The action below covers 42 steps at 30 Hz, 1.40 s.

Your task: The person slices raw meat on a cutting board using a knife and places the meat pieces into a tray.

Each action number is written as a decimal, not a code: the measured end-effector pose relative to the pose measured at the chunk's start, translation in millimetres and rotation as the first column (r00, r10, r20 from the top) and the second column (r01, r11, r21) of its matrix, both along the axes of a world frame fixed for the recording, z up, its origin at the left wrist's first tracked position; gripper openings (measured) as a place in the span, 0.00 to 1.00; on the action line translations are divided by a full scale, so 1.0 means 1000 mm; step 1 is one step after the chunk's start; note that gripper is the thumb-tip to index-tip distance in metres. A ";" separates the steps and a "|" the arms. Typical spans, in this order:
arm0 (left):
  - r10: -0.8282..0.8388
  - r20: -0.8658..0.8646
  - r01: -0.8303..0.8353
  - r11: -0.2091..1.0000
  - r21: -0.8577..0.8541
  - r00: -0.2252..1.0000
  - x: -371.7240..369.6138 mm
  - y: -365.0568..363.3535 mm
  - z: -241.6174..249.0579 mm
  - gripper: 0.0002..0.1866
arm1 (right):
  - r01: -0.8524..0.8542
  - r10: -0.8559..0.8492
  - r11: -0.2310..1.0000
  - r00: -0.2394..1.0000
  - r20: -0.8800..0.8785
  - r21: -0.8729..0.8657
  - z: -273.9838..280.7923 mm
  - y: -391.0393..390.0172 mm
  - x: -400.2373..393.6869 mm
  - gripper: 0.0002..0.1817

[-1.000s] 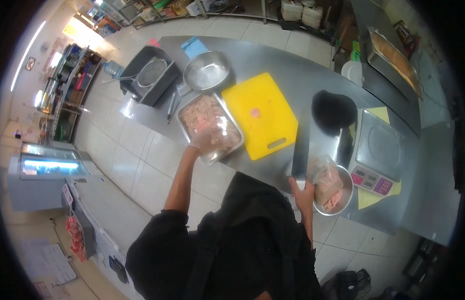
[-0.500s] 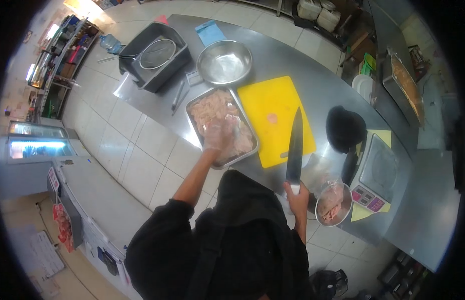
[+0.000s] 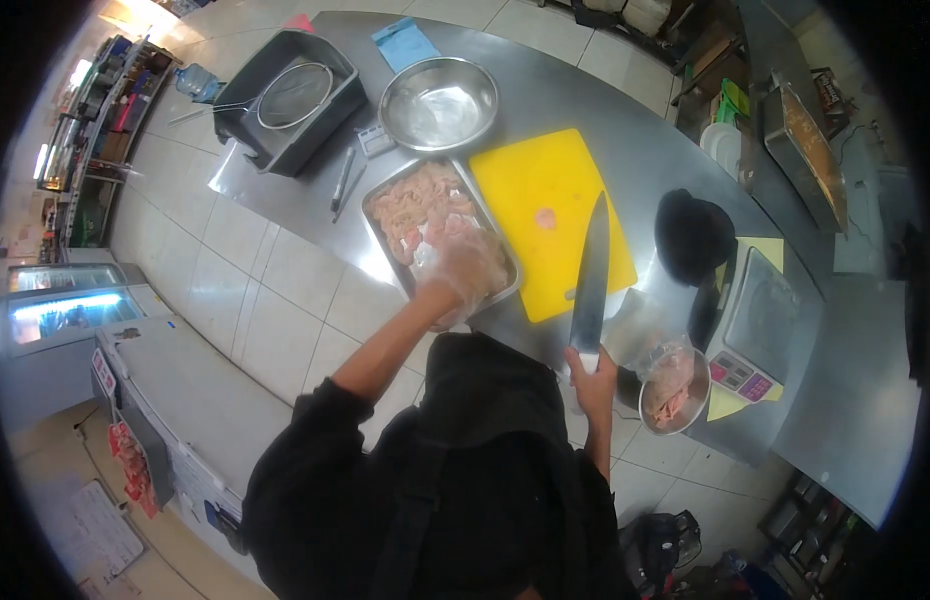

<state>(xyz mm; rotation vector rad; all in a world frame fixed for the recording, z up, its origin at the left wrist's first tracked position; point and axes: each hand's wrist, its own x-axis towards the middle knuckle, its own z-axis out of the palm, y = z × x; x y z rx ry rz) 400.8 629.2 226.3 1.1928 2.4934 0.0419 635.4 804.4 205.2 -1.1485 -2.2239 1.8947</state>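
Note:
My left hand [image 3: 463, 268], in a clear plastic glove, reaches into the lower part of a metal tray [image 3: 378, 240] of pale meat pieces [image 3: 420, 200]; its fingers are blurred over the meat. My right hand [image 3: 592, 382] is closed around the white handle of a large knife [image 3: 591, 285], whose blade points away from me over the right edge of a yellow cutting board [image 3: 525, 190]. One small pink piece of meat [image 3: 545, 218] lies on the board. Right of my right hand, a metal bowl [image 3: 701, 392] holds more meat and a plastic bag.
A round metal bowl [image 3: 438, 103], a grey bin [image 3: 235, 125] with a strainer [image 3: 295, 96], a blue sheet [image 3: 404, 44] and a marker [image 3: 342, 180] lie at the back and left. To the right are a black cap-like item [image 3: 693, 243] and a scale [image 3: 757, 318].
My left hand has moved right and lower within the tray, uncovering meat near its middle. My right hand still holds the knife. The view has shifted slightly.

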 end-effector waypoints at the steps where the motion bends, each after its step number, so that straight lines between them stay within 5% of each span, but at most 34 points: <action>1: -0.064 0.013 0.065 0.941 -0.332 0.998 -0.002 0.012 0.001 0.17 | 0.000 0.000 1.000 1.000 -0.004 0.010 0.001 -0.001 0.000 0.17; 2: -0.065 0.008 0.064 0.945 -0.321 0.998 -0.005 0.014 -0.013 0.17 | 0.002 -0.002 1.000 1.000 0.001 0.027 0.002 -0.002 0.001 0.17; 4: 0.314 0.161 -0.326 0.944 0.051 0.936 -0.007 0.012 -0.061 0.19 | 0.014 -0.014 0.999 1.000 0.008 0.050 0.001 0.000 0.004 0.17; 9: 0.195 0.059 -0.202 0.967 0.158 0.979 -0.021 -0.005 -0.129 0.16 | 0.040 -0.040 0.999 0.999 0.017 -0.018 -0.005 -0.006 0.008 0.15; 11: 0.201 0.042 -0.205 0.968 0.146 0.979 -0.035 -0.008 -0.121 0.16 | 0.044 -0.044 0.999 0.999 0.010 -0.028 -0.006 -0.007 0.009 0.13; 13: 0.038 -0.041 -0.036 0.998 0.042 0.998 -0.048 -0.013 -0.055 0.15 | 0.016 -0.016 1.000 0.999 0.037 -0.002 -0.009 -0.006 0.011 0.16; 14: 0.037 -0.039 -0.036 0.999 0.040 0.999 -0.065 -0.026 -0.082 0.15 | 0.016 -0.016 1.000 0.999 0.039 -0.004 -0.008 -0.007 0.010 0.16; 15: 0.221 -0.059 -0.194 0.934 0.300 0.973 -0.088 -0.046 -0.130 0.15 | 0.016 -0.016 1.000 0.999 0.030 -0.004 -0.006 -0.007 0.009 0.16; 17: 0.398 -0.032 -0.320 0.780 0.538 0.917 -0.101 -0.066 -0.131 0.14 | 0.015 -0.015 1.000 1.000 0.019 -0.007 -0.006 -0.010 0.008 0.16; 19: 0.429 -0.068 -0.406 0.888 0.216 0.901 -0.100 -0.068 -0.049 0.16 | 0.005 -0.005 1.000 1.000 0.004 -0.006 -0.011 -0.009 0.007 0.16; 22: 0.571 -0.123 -0.510 0.795 0.329 0.812 -0.095 -0.070 -0.035 0.19 | -0.002 0.002 1.000 1.000 0.012 -0.005 -0.013 -0.010 0.005 0.17; 26: 0.499 -0.162 -0.451 0.853 0.261 0.851 -0.089 -0.062 -0.085 0.21 | -0.013 0.013 1.000 0.999 0.030 -0.013 -0.014 -0.010 0.001 0.17; 29: 0.454 0.012 -0.448 0.875 0.184 0.891 -0.058 -0.048 -0.122 0.18 | -0.006 0.006 1.000 1.000 0.002 -0.027 -0.015 -0.010 -0.002 0.17; 32: 0.637 0.083 -0.638 0.739 0.218 0.766 -0.047 -0.038 -0.134 0.18 | -0.006 0.006 1.000 1.000 0.006 -0.005 -0.009 -0.010 -0.006 0.16; 35: 0.530 0.089 -0.528 0.785 0.326 0.843 -0.054 -0.048 -0.158 0.19 | -0.010 0.010 1.000 1.000 0.011 -0.004 -0.004 -0.010 -0.005 0.16; 37: 0.216 -0.027 -0.208 0.960 0.186 0.976 -0.050 -0.047 -0.143 0.19 | 0.001 -0.001 1.000 1.000 0.002 -0.014 -0.005 -0.009 -0.002 0.16; 38: 0.212 -0.025 -0.204 0.961 0.188 0.977 -0.046 -0.044 -0.132 0.19 | 0.006 -0.005 1.000 1.000 0.004 -0.012 -0.006 -0.008 0.000 0.16; 40: 0.027 0.175 -0.015 0.997 -0.069 0.984 -0.038 -0.035 -0.087 0.17 | 0.024 -0.024 0.999 1.000 0.000 -0.025 -0.010 -0.007 0.004 0.16; 42: 0.013 0.275 0.019 0.993 -0.114 0.961 -0.034 -0.034 -0.044 0.17 | 0.034 -0.034 0.999 0.999 0.006 -0.025 -0.009 -0.006 0.005 0.16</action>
